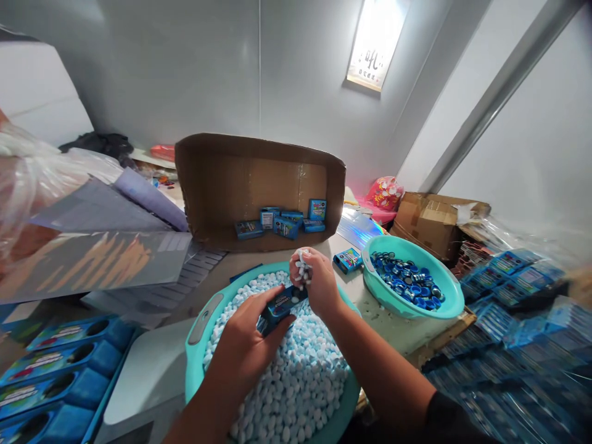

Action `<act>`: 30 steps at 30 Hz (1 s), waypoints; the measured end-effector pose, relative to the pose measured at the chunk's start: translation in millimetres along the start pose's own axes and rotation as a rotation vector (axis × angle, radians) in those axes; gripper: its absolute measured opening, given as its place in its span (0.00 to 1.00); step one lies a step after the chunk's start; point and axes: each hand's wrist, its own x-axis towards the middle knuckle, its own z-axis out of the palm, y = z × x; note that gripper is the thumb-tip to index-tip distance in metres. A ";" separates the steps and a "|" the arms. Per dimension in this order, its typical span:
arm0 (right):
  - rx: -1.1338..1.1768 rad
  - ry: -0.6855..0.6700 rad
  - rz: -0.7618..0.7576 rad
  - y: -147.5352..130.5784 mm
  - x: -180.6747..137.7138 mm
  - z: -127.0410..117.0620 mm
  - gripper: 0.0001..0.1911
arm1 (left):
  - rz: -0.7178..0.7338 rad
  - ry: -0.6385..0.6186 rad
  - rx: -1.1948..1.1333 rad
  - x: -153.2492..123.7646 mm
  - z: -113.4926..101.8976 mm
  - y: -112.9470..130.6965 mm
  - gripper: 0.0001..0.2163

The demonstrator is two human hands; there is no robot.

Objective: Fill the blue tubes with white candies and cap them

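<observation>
At six o'clock, the left hand grips a small rectangular blue box above a round turquoise basin; the right hand, cupping white oval pellets, is at its opening. Best release gradually, box steady.

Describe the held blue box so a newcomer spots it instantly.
Find the big teal basin of white pellets at bottom centre. Over it, the left hand holds a small blue box, close beside the right hand, which clutches more pellets. Unlike the blue boxes in the open cardboard carton behind, it is gripped in a hand.
</observation>
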 end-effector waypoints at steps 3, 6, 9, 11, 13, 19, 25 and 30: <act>0.009 -0.010 -0.008 -0.7 -1.5 -0.4 0.09 | 0.017 -0.010 0.005 0.1 -1.2 -0.4 0.19; 0.028 -0.020 -0.011 -0.2 -2.0 -0.9 0.09 | 0.083 -0.017 0.019 0.2 -2.2 -1.8 0.19; 0.042 -0.029 -0.011 0.5 -1.9 -1.2 0.08 | 0.075 -0.012 0.032 1.2 -2.8 -2.4 0.19; 0.050 -0.035 -0.016 0.6 -2.4 -1.2 0.08 | 0.047 -0.028 0.032 1.9 -3.1 -2.0 0.19; 0.053 -0.044 -0.016 0.5 -3.7 -1.3 0.08 | 0.042 -0.050 0.022 2.1 -3.1 -1.0 0.20; 0.042 -0.070 -0.010 0.5 -7.3 -4.5 0.08 | -0.031 -0.010 -0.017 -1.2 0.4 0.3 0.19; 0.028 -0.128 -0.073 1.6 -10.6 -8.7 0.10 | 0.059 -0.015 0.044 -1.6 -1.7 1.0 0.19; 0.013 -0.144 -0.152 6.2 -13.4 -11.3 0.11 | 0.098 -0.018 0.076 -1.7 -3.7 5.0 0.18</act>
